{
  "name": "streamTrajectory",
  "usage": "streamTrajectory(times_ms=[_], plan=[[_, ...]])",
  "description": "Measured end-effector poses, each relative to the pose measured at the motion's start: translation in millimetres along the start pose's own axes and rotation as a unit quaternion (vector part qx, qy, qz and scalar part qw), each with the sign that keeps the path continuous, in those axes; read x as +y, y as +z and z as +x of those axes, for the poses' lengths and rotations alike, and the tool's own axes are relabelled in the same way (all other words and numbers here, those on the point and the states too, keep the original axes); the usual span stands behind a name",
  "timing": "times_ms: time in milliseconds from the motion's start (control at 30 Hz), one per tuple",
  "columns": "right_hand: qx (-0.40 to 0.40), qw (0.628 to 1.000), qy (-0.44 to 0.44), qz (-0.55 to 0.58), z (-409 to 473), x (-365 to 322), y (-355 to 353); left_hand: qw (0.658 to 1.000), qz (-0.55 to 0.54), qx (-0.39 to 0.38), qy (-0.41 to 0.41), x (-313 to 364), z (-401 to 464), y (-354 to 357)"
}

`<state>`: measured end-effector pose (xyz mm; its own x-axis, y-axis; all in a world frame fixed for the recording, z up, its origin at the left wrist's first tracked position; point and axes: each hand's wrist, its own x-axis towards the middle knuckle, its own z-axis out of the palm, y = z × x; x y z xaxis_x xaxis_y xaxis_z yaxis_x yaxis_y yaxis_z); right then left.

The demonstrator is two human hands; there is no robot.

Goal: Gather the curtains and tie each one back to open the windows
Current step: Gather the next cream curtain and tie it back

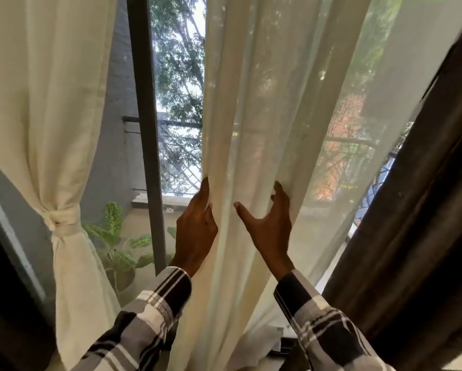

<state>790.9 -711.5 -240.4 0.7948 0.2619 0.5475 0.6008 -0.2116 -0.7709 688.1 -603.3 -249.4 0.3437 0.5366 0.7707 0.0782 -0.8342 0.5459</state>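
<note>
Head view: sheer curtain hangs loose from 12 o'clock down through the centre. Dark curtain at 3 o'clock. Cream curtain at 9 o'clock is knotted back. Left hand grips the sheer curtain's left edge; right hand, fingers spread, presses its folds. Potted plant at 7 o'clock.

1. The sheer curtain was thin, translucent cream cloth.
2. The tied curtain was thicker, matt, opaque cream cloth.
3. The dark drape was heavy matt grey cloth.
4. The frame looked like smooth grey metal.
</note>
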Motion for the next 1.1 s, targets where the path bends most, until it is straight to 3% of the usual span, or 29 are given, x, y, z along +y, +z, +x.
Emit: streamTrajectory(times_ms=[100, 200, 400, 533, 633, 767, 833, 900, 967, 1100], plan=[[-0.039, 0.999, 0.033, 0.017, 13.2, -10.8, 17.1, 0.998, -0.007, -0.021, 0.057, -2.0, -1.5, -5.7], [0.003, 1.000, 0.004, 0.025, 14.2, -21.0, 23.9, 0.994, 0.048, -0.048, 0.084, -14.4, 0.1, -8.2], [0.056, 0.995, -0.042, 0.070, -31.5, -9.9, 22.7, 0.995, 0.091, -0.041, 0.022, -26.7, 11.2, -13.7], [0.055, 0.997, -0.035, 0.047, -54.1, 4.5, 30.6, 0.998, 0.021, -0.056, -0.031, 0.2, 5.9, -12.9], [0.014, 0.997, -0.068, 0.037, -65.0, 4.5, 35.0, 0.992, -0.035, -0.098, -0.070, 26.1, -4.3, -6.2], [-0.083, 0.988, -0.123, 0.051, -67.7, 4.9, 21.1, 0.997, -0.026, -0.074, -0.029, 35.7, -3.6, 0.8], [-0.040, 0.986, -0.161, 0.033, -61.5, 10.9, 4.8, 0.997, -0.024, -0.058, -0.047, 30.6, -0.4, -0.6], [0.078, 0.983, -0.165, -0.013, -49.1, 19.5, -15.5, 0.998, -0.015, -0.041, -0.042, 24.8, 1.5, -3.0], [0.165, 0.981, -0.100, -0.021, -34.3, 23.7, -35.7, 0.999, -0.008, -0.024, -0.036, 21.4, 1.8, -3.1], [0.241, 0.969, 0.019, -0.051, -3.1, 27.9, -48.9, 1.000, 0.015, -0.016, 0.005, 11.5, -4.2, 5.7]])
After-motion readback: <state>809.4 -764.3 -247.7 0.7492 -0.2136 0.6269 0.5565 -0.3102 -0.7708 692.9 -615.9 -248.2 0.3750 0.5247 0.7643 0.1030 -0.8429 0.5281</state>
